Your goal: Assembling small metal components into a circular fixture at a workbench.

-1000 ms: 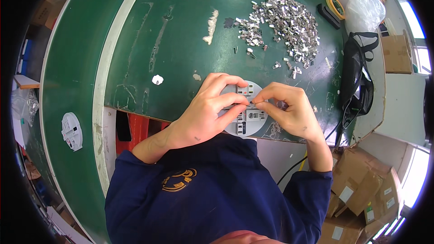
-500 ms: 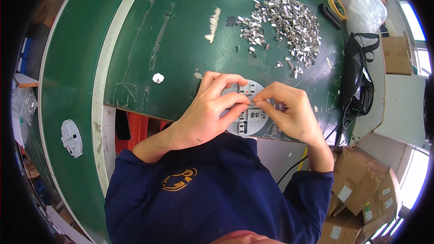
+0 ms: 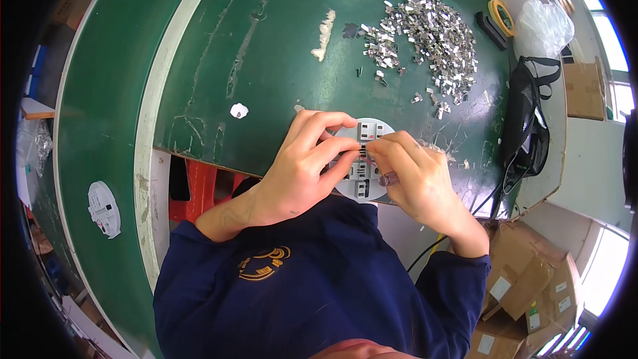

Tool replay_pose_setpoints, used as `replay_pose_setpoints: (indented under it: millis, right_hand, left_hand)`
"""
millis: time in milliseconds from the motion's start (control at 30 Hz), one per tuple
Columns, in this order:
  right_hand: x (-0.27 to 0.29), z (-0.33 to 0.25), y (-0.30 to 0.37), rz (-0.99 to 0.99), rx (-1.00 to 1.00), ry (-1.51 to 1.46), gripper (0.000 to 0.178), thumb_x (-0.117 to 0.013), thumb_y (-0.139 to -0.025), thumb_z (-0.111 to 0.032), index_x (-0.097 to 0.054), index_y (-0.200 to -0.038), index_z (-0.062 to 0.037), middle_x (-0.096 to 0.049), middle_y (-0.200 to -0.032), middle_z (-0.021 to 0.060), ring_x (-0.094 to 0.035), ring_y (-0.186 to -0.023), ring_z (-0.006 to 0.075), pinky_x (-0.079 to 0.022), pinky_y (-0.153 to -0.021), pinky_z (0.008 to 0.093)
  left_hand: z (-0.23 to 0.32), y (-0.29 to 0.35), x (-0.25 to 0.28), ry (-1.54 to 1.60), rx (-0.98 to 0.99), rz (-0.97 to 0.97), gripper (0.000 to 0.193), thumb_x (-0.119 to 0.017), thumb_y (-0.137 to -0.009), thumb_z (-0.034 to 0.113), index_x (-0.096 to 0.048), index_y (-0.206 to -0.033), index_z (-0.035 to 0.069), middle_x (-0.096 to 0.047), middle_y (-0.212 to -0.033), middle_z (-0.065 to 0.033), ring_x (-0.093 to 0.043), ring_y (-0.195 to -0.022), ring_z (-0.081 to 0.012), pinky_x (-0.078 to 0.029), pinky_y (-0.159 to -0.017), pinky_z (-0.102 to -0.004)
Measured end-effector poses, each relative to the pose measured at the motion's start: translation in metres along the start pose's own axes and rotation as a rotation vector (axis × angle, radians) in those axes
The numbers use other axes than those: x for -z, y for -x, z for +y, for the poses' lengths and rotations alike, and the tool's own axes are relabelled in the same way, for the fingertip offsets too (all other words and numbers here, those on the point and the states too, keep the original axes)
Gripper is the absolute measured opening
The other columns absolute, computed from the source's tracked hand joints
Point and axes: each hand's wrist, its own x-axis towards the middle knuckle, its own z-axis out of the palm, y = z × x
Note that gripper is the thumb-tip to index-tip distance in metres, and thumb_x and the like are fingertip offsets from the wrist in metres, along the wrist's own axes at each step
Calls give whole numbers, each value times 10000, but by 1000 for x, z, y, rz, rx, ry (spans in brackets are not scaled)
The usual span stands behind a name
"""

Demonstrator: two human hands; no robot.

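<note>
A round light-grey plastic base [image 3: 375, 189] with raised slotted blocks lies at the table's near edge, partly covered by both hands. My left hand [image 3: 299, 166] reaches over its left side, thumb and index finger pinched at the middle of the base. Against those fingertips, my right hand [image 3: 422, 179] has its thumb and fingers drawn together. What either pinch holds is too small and hidden to make out. A small purplish see-through piece [image 3: 389, 179] shows beneath the curled fingers of my right hand.
Small shiny metal pieces [image 3: 438, 43] form a pile at the far right. Beyond them are a tape roll [image 3: 500, 17], a clear plastic bag [image 3: 543, 21] and a black mesh bag [image 3: 522, 119]. Another round base [image 3: 104, 209] lies on the green surface at left. Cardboard boxes [image 3: 531, 279] stand lower right.
My right hand has turned and curled its fingers more, and the purplish piece under them shows more clearly. My left hand stays pinched over the base. The whole view has shifted slightly.
</note>
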Motion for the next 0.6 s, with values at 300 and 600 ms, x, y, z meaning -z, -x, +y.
replay_pose_setpoints:
  millis: [300, 600]
  right_hand:
    - [-8, -7, -4, -41, 1, 61, 324, -658, -718, 76, -602, -1034, 29, -606, -922, 129, -636, -658, 292, -516, -544, 372]
    - [11, -12, -28, -25, -202, -188, 45, -618, -857, -1, -577, -840, 9, -509, -678, 78, -551, -534, 206, -428, -463, 323]
  left_hand:
    - [-1, -1, 4, 23, 0, 3, 206, -760, -740, -58, -683, -920, 4, -605, -1127, -86, -551, -834, -197, -486, -713, -296]
    - [-7, 4, 13, 38, 43, -96, 384, -793, -757, 66, -641, -1102, -2, -563, -1236, -128, -555, -1046, -282, -478, -876, -370]
